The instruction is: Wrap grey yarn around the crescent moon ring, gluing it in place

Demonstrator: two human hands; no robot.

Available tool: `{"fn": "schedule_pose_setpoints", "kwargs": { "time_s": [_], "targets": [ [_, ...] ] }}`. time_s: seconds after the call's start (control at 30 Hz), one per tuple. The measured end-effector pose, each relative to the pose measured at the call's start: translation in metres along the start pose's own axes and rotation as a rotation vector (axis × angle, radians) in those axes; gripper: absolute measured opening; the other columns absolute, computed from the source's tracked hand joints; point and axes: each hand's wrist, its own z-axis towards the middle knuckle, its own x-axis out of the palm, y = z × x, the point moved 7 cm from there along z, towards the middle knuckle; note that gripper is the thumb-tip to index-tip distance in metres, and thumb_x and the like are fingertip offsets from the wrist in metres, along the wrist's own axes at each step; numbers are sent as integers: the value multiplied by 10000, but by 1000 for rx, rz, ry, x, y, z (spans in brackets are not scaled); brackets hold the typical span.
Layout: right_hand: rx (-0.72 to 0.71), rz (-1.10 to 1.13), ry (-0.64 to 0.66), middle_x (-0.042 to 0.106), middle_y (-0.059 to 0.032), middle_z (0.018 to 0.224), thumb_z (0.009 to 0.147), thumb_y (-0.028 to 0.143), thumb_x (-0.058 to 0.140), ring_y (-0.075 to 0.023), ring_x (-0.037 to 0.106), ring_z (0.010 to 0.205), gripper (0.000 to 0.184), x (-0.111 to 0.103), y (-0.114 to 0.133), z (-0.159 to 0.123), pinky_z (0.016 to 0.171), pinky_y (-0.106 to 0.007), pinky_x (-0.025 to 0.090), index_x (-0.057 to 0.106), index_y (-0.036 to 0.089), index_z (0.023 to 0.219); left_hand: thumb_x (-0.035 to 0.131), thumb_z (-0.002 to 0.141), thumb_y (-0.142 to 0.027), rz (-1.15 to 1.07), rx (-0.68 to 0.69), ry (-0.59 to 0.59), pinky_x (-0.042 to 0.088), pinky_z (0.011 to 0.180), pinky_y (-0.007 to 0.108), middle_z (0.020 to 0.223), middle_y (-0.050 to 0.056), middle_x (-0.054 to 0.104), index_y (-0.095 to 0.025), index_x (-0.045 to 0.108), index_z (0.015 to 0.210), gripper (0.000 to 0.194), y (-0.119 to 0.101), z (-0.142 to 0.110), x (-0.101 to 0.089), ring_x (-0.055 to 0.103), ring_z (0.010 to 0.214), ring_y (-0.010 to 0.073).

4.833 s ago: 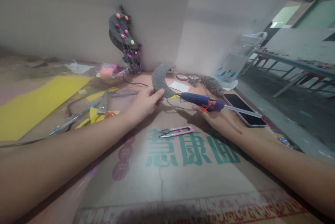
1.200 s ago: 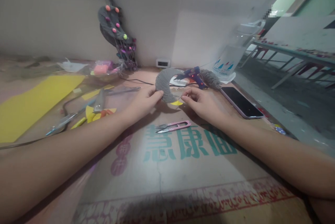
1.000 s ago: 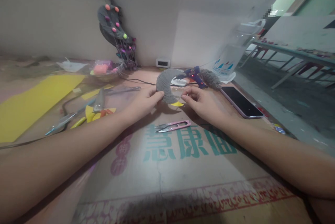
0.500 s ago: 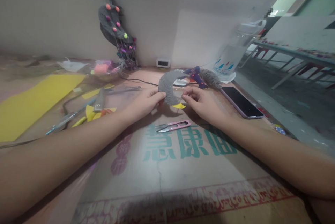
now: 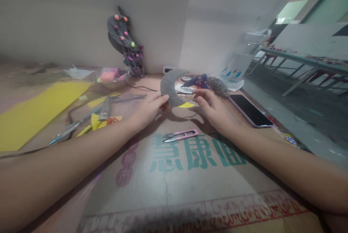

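My left hand [image 5: 156,104] pinches the outer left edge of a crescent moon [image 5: 170,87] wrapped in grey yarn. At its lower tip a bit of yellow [image 5: 186,105] shows unwrapped. My right hand [image 5: 210,106], right of that tip, is closed with thumb and fingers together on a strand of grey yarn [image 5: 191,100] that runs to the crescent. Below both hands, pink thread snips [image 5: 181,135] lie on the printed cardboard [image 5: 174,186]. Behind my right hand is a blue glue gun [image 5: 199,80] with a small red light, beside a grey yarn bundle [image 5: 218,86].
A phone [image 5: 250,111] and a clear bottle [image 5: 239,58] stand to the right. On the left lie yellow sheet [image 5: 40,113], pliers-like tool [image 5: 105,109] and a pen [image 5: 70,127]. A decorated grey crescent [image 5: 119,35] leans against the wall.
My right hand has drawn a little away to the right from the crescent's lower tip, and the yarn strand between them shows now. The crescent has shifted slightly left and up.
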Motion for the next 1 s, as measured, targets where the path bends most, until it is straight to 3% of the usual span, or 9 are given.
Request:
{"fn": "schedule_pose_setpoints", "kwargs": {
  "time_s": [0.2, 0.4, 0.5, 0.6, 0.7, 0.77, 0.87, 1.0],
  "targets": [
    [-199, -9, -144, 618, -88, 1125, 959, 521, 574, -232, 605, 1028, 391, -7, 11, -5, 976, -406, 481, 525, 231, 1216, 526, 887, -332, 89, 26, -33, 401, 710, 301, 703, 11, 568, -200, 518, 679, 247, -4, -1, -3, 527, 729, 172],
    [-247, -50, -89, 658, -88, 1084, 1007, 470, 513, -234, 612, 1032, 289, -7, 21, -7, 927, -386, 479, 630, 219, 1091, 504, 882, -330, 160, 52, -38, 404, 721, 305, 721, 12, 560, -206, 515, 678, 239, -9, -3, -4, 520, 750, 181],
    [-136, 84, -146, 678, -55, 1014, 988, 477, 549, -198, 617, 931, 286, -9, 3, 3, 837, -343, 489, 663, 215, 1004, 494, 879, -324, 179, 48, -50, 399, 719, 312, 724, 16, 553, -205, 513, 669, 242, -8, -2, -5, 521, 758, 185],
    [78, 300, -307, 626, 0, 805, 937, 428, 612, -137, 548, 703, 227, -21, -34, 17, 648, -274, 456, 658, 207, 919, 496, 874, -323, 160, 46, -55, 394, 726, 319, 718, 16, 556, -203, 514, 667, 240, -5, -1, -6, 526, 755, 185],
    [303, 512, -477, 491, 51, 616, 847, 254, 619, -107, 402, 513, 46, -38, -71, 28, 472, -240, 324, 591, 218, 849, 509, 874, -337, 109, 12, -63, 392, 721, 324, 704, 14, 562, -201, 528, 679, 238, 0, 0, -7, 530, 736, 185],
    [325, 595, -530, 487, 54, 605, 744, 136, 587, -100, 386, 483, 121, -50, -79, 34, 443, -231, 283, 546, 231, 808, 515, 875, -342, 89, 1, -67, 392, 724, 325, 695, 14, 562, -199, 531, 672, 249, 2, 1, -8, 529, 729, 182],
    [306, 624, -456, 422, 54, 531, 644, 95, 532, -92, 306, 432, 146, -56, -69, 38, 416, -236, 202, 488, 232, 669, 515, 877, -334, 80, 18, -71, 391, 729, 326, 698, 16, 563, -197, 532, 667, 251, 2, 2, -8, 534, 735, 182],
    [296, 605, -151, 410, 42, 505, 674, 162, 557, -89, 291, 433, 58, -27, -34, 28, 426, -239, 175, 562, 212, 645, 509, 881, -308, 81, 61, -77, 389, 714, 318, 688, 12, 555, -197, 525, 667, 241, -2, 2, -9, 523, 716, 174]
  ]
}}
